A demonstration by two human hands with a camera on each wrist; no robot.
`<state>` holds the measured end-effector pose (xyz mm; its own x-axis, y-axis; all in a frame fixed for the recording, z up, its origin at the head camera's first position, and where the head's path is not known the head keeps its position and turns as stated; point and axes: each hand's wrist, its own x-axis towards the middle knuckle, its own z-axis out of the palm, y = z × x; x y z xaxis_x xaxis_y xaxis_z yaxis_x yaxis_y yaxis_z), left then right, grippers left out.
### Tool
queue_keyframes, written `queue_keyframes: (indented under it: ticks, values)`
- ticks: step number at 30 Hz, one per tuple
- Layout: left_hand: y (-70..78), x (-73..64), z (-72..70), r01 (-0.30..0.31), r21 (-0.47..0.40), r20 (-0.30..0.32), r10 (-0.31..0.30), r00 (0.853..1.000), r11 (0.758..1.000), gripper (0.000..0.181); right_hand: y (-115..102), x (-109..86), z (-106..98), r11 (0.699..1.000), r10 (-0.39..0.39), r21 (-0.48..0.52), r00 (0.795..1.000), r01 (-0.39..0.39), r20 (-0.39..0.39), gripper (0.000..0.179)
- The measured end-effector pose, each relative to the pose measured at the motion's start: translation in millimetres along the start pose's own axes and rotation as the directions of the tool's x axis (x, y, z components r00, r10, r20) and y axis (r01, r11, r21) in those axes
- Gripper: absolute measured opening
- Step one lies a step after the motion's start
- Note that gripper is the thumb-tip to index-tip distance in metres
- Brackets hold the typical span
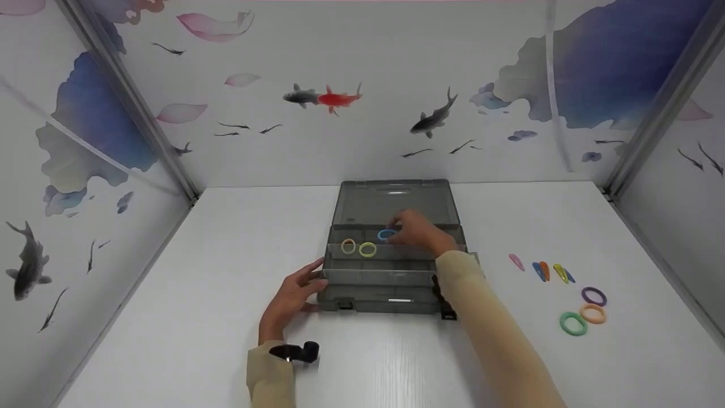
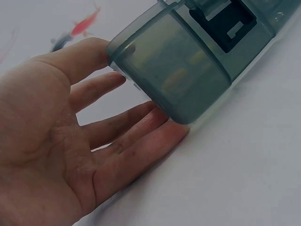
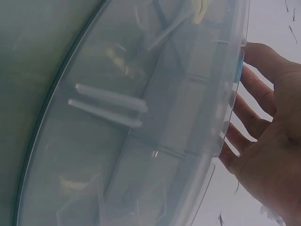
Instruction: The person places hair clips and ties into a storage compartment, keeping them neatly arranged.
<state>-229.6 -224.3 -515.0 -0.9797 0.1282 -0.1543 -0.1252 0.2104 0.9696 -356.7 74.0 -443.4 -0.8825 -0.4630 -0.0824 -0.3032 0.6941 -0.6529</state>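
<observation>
Head view: right hand [image 1: 418,231] pinches the blue ring [image 1: 385,234] at the back of the box [image 1: 379,296]; left hand [image 1: 290,294], fingers extended, touches its left side. Best lower the ring flat, box steadied.

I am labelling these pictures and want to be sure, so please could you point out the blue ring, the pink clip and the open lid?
Blue ring [image 1: 380,234]: head view, left side of its band.
Pink clip [image 1: 516,262]: head view, middle of its body.
Open lid [image 1: 395,207]: head view, middle of its panel.

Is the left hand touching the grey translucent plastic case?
Touching: the left wrist view shows the left hand with fingertips against the case.
</observation>
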Motion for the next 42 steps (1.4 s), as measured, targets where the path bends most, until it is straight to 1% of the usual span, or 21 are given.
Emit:
queue_keyframes:
  ticks: [5, 7, 10, 14, 18, 24, 27, 31, 36, 39, 42]
  values:
    - [0.4, -0.4, -0.4, -0.004, 0.007, -0.002, 0.004, 1.000, 1.000, 0.062, -1, 0.2, 0, 1.000, 0.016, -0.015, 1.000, -0.016, -0.008, 0.045]
    - [0.0, -0.7, -0.7, -0.004, 0.010, -0.002, 0.004, 1.000, 1.000, 0.062, -1, 0.0, -1, 1.000, 0.018, -0.018, 1.000, -0.018, 0.001, 0.049]
    - [-0.4, -0.5, -1.0, -0.003, 0.012, 0.005, 0.003, 1.000, 1.000, 0.061, -1, -1.6, -3, 1.000, 0.024, 0.007, 0.999, -0.024, 0.025, 0.054]
    - [-0.1, 0.1, -0.8, 0.001, 0.007, 0.014, -0.001, 1.000, 1.000, 0.061, -3, -6.0, -11, 1.000, -0.008, 0.010, 0.999, 0.008, 0.037, 0.054]
    - [0.6, 1.0, -0.3, -0.001, 0.009, 0.009, 0.001, 1.000, 1.000, 0.061, -9, -14.6, -23, 0.998, -0.056, -0.040, 0.998, 0.057, 0.022, 0.053]
    - [-0.7, 1.3, 0.3, 0.012, 0.007, -0.003, -0.012, 1.000, 1.000, 0.062, -19, -36.1, -39, 0.990, -0.125, -0.057, 0.992, 0.125, 0.008, 0.049]
    - [-2.3, 0.4, -0.2, 0.019, 0.012, -0.008, -0.019, 1.000, 1.000, 0.062, -20, -49.4, -44, 0.990, -0.131, -0.048, 0.991, 0.131, 0.002, 0.047]
    - [-3.1, -1.4, -0.9, 0.028, 0.009, -0.024, -0.028, 0.999, 1.000, 0.060, -17, -69.1, -48, 0.988, -0.150, -0.049, 0.989, 0.149, -0.011, 0.045]
    - [-2.0, -2.0, -1.5, 0.019, 0.005, -0.031, -0.019, 0.999, 1.000, 0.060, -12, -94.5, -53, 0.968, -0.237, -0.095, 0.970, 0.232, -0.049, 0.043]
    - [-0.9, -1.3, -0.3, 0.018, 0.003, -0.024, -0.018, 1.000, 1.000, 0.059, -6, -111.1, -58, 0.968, -0.244, -0.079, 0.967, 0.239, -0.065, 0.043]
    - [-0.7, 0.5, 1.5, 0.021, -0.001, -0.019, -0.021, 1.000, 1.000, 0.059, 3, -128.1, -65, 0.974, -0.227, -0.042, 0.968, 0.224, -0.104, 0.046]
